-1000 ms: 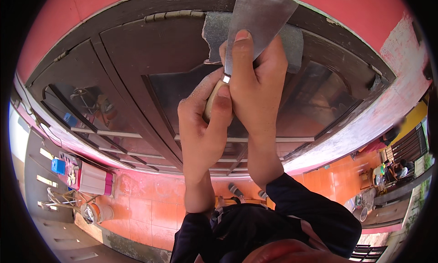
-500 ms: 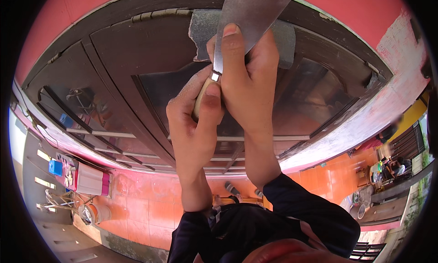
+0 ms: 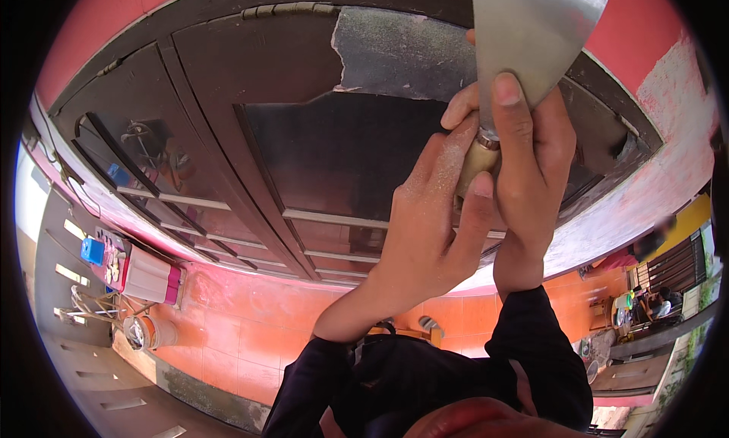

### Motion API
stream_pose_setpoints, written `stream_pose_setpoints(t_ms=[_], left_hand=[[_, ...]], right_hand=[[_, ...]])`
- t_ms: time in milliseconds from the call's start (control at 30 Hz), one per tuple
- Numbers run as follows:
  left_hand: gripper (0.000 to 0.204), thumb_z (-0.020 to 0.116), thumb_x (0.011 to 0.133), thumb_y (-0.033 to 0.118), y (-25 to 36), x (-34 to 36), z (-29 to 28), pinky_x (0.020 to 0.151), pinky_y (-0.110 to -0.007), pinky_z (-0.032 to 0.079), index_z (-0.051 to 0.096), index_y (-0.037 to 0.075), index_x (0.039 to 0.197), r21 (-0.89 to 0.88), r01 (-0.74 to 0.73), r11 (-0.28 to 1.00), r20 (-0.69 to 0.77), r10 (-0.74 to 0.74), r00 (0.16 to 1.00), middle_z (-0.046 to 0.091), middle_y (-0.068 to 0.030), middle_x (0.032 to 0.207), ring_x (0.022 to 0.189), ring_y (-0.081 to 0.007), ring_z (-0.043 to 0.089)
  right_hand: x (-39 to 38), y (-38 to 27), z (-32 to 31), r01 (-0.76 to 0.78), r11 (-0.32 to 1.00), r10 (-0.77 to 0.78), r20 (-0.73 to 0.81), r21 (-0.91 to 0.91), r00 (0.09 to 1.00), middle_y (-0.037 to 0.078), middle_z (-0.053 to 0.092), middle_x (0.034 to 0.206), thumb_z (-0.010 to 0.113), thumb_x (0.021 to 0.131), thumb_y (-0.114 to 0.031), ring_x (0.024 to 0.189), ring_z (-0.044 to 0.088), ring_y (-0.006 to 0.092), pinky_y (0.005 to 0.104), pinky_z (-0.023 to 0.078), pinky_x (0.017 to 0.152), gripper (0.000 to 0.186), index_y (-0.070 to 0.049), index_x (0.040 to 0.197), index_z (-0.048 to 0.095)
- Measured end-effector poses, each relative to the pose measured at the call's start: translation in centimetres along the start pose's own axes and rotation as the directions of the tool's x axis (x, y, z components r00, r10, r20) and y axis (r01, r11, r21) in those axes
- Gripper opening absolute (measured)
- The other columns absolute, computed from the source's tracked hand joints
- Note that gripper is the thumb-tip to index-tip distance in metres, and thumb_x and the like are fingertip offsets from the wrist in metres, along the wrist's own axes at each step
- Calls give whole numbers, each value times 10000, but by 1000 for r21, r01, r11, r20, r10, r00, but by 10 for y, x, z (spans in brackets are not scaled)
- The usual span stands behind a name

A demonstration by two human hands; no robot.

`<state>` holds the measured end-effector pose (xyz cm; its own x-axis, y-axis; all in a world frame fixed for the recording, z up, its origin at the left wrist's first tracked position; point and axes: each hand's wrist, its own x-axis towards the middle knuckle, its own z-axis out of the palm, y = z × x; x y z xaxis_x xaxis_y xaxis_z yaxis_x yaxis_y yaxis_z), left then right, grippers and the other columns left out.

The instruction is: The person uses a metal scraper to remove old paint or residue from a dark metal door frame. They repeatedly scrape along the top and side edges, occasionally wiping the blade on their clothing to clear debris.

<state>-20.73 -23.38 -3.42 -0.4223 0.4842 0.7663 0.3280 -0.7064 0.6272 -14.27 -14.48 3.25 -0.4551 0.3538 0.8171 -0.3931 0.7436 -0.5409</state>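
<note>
A metal scraper [image 3: 531, 32] with a pale wooden handle [image 3: 475, 165] is held up at the top right over a dark brown wooden window frame [image 3: 213, 62]. My left hand [image 3: 433, 218], dusty on the fingers, is closed round the handle. My right hand [image 3: 528, 157] is closed on the scraper just above, its thumb pressed on the lower blade. Left of the blade, a rough-edged grey patch [image 3: 399, 51] sits on the frame above a dark glass pane [image 3: 326, 157].
Pink walls [image 3: 626, 32] surround the window. Below are an orange tiled floor [image 3: 243, 332], a bin with a blue box [image 3: 93, 250] on it at left and a bucket [image 3: 144, 332]. A person [image 3: 668, 301] sits at far right near pots; another stands nearby [image 3: 649, 244].
Both hands and the scraper have shifted to the right, so more of the grey patch shows. Both still grip the scraper.
</note>
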Motion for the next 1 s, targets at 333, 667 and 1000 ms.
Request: stream_pose_setpoints(t_ms=[333,667,1000], left_hand=[[807,653,893,162,-7,64,14,1002,-507,505,247,-212,1482,449,-418,790,20,458,889,189,-515,1505,1319,-652,405],[810,617,918,181,-8,76,19,1053,-509,470,206,-241,1473,217,-334,917,-35,350,936,181,-545,1473,1334,-676,356],[810,630,891,149,-17,79,13,1134,-525,394,206,-293,1421,275,-410,870,3,426,905,141,-577,1450,1361,-697,281]], right_hand=[[29,17,-36,101,880,-29,161,-464,987,104,619,724,598,1003,-117,597,566,176,314,459,588,271,43,1222,592],[46,16,-46,231,785,-101,250,-575,963,155,644,728,621,947,-66,580,579,272,320,465,595,360,31,1291,575],[70,9,-41,347,689,-155,338,-637,928,165,652,738,618,928,-44,565,569,294,317,459,580,411,22,1329,555]])
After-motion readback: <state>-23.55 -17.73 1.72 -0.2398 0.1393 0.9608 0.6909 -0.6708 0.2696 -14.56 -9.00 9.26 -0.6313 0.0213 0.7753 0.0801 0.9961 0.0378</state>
